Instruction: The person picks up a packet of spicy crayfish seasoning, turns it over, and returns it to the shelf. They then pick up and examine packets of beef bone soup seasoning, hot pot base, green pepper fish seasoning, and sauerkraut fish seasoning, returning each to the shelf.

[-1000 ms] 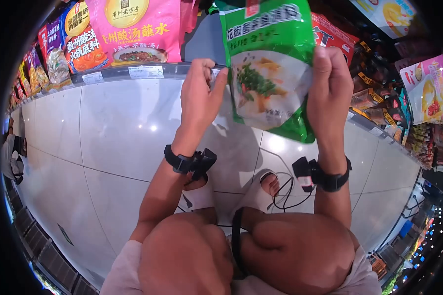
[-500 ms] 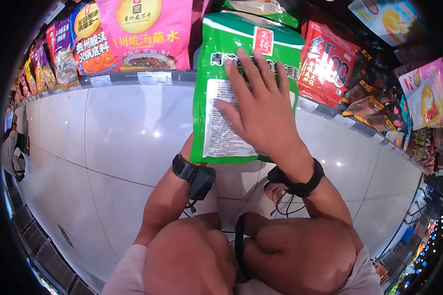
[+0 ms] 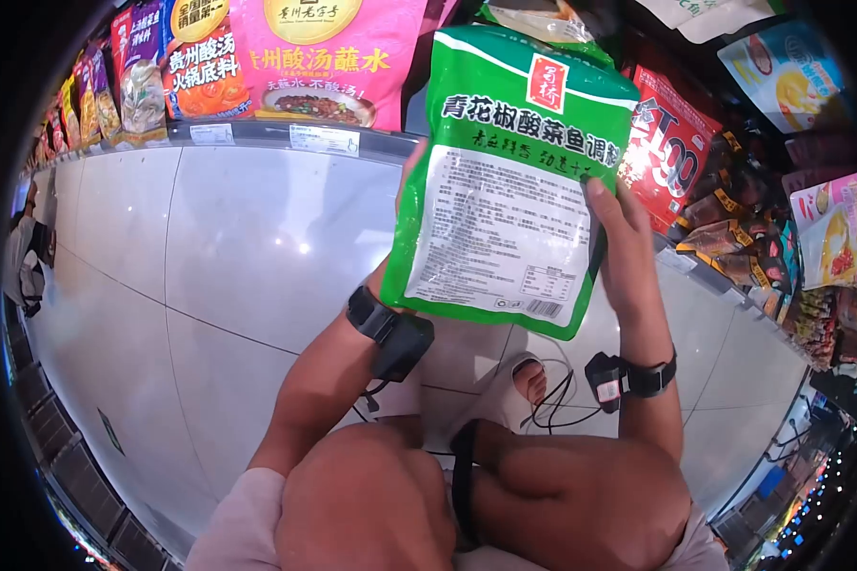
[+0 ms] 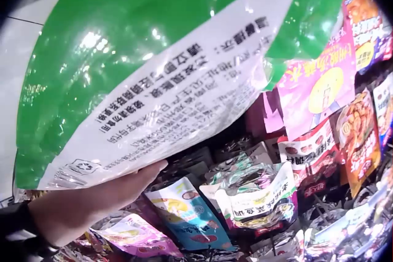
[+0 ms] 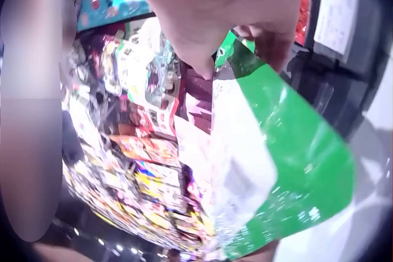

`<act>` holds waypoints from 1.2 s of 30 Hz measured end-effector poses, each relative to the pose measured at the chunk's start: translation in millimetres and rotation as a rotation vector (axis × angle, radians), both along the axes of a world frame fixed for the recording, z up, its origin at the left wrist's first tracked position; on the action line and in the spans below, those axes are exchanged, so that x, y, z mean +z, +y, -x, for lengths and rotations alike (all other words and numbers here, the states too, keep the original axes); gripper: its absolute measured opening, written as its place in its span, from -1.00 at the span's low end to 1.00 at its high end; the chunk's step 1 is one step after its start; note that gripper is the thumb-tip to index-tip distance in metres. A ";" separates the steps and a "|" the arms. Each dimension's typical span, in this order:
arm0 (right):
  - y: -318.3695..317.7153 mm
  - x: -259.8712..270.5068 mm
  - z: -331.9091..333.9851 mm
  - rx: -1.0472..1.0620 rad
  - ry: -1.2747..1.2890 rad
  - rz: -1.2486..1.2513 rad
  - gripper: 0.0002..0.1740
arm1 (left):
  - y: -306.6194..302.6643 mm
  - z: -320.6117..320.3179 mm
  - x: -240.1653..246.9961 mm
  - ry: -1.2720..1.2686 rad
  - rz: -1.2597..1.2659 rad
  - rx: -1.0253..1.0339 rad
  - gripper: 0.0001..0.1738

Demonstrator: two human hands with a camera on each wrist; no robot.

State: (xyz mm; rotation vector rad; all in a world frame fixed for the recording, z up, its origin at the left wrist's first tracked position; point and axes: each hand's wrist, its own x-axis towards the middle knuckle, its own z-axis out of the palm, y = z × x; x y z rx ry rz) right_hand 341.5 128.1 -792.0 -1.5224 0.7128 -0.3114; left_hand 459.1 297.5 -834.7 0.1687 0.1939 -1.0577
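Note:
A large green seasoning packet (image 3: 509,219) is held up in front of the knees, its white printed text panel facing the head camera. My right hand (image 3: 628,252) pinches its right edge, thumb on the printed face and fingers behind; the right wrist view shows this grip at the packet's corner (image 5: 245,62). Behind the packet's left side, my left hand (image 4: 101,203) supports it from underneath, with a straight finger lying along it in the left wrist view. Most of that hand is hidden by the packet in the head view.
A low shelf beyond holds a pink packet (image 3: 328,62), an orange-and-blue packet (image 3: 200,62) and red packets (image 3: 662,143). Price labels (image 3: 324,139) line its front edge. More packets, including a pink-and-yellow one (image 3: 836,228), stand at right. Glossy floor tiles (image 3: 248,228) lie below.
The packet has turned from its pictured front to its printed back. My left hand moved behind it. My right hand, spread flat over it half a second ago, now pinches its right edge.

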 end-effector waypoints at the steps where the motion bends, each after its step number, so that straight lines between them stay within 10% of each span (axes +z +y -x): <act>1: 6.4 3.4 -1.4 -0.037 -0.045 -0.107 -0.63 | -3.6 -8.8 -14.5 0.056 0.013 -0.086 -0.41; 6: -13.7 -21.4 4.6 -0.222 -0.070 0.084 -0.77 | -3.6 -21.3 0.8 -0.006 -0.110 -0.200 -0.46; 12: -19.5 -18.6 -3.9 -0.262 -0.114 0.189 -0.75 | -6.8 -31.1 -19.5 -0.784 -0.647 -0.169 -0.48; 23: -32.3 -32.1 -2.7 -0.337 -0.115 0.375 -0.73 | -12.5 -27.5 -21.1 -0.928 -0.741 0.030 -0.49; 30: -49.0 -43.2 6.1 -0.431 -0.063 0.144 -0.68 | 6.0 -17.4 -33.0 -0.906 -0.743 -0.368 -0.75; 34: -47.4 -46.2 2.8 -0.371 0.063 0.139 -0.65 | 4.9 -3.4 -58.9 -1.112 -0.815 -0.147 -0.74; 36: -47.1 -56.7 10.7 -0.300 0.160 0.541 -0.64 | -0.5 4.6 -59.8 -1.183 -0.850 -0.022 -0.72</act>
